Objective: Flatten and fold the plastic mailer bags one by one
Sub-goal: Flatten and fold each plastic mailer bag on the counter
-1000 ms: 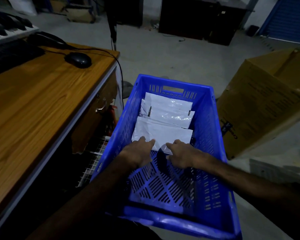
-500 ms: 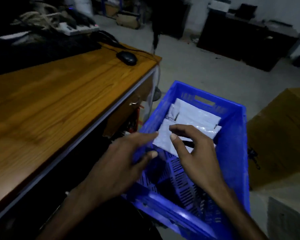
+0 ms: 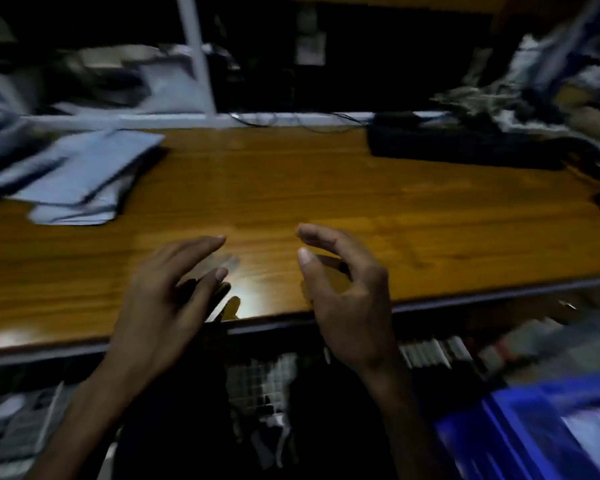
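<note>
Both my hands hang empty over the near edge of the wooden tabletop, palms turned toward each other with a gap of bare wood between them. My left hand reaches forward from the lower left, its fingers nearly straight and slightly spread, the thumb lying below them and pointing the same way; it holds nothing. My right hand comes up from the lower right with the wrist bent, its fingers loosely curved inward toward the thumb, apart and gripping nothing. Whether either hand touches the wood I cannot tell; a bright glare sits on the surface just beyond my left thumb. The mailer bags lie in a loose, overlapping pile at the far left of the tabletop, well apart from both hands, blurred by motion. More pale bags show inside the blue crate at the lower right corner, below the tabletop's level. A black keyboard rests along the far right of the tabletop, with tangled clutter behind it that is too blurred to make out.
</note>
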